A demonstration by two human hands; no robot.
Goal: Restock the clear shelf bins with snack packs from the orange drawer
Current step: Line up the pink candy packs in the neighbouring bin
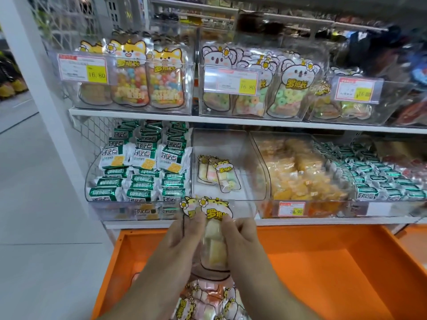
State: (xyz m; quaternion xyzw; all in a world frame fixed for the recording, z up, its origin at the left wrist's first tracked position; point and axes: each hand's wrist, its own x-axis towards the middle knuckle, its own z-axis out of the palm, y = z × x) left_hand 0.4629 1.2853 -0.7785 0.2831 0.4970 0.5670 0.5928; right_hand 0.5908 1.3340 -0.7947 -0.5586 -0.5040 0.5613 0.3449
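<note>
We grip a snack pack (213, 232) between left hand (182, 239) and right hand (240, 236), above the open orange drawer (323, 262). Just beyond it, the clear bin (231, 158) holds a few packs; white shelf (254, 122) above, pale floor (34, 192) leftward.

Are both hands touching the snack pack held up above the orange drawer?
Touching. The head view shows the left hand and right hand pinching the snack pack.

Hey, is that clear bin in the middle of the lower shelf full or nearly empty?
Nearly empty. The clear middle bin holds only about three marshmallow packs near its front; bare clear walls show behind and beside them.
</note>
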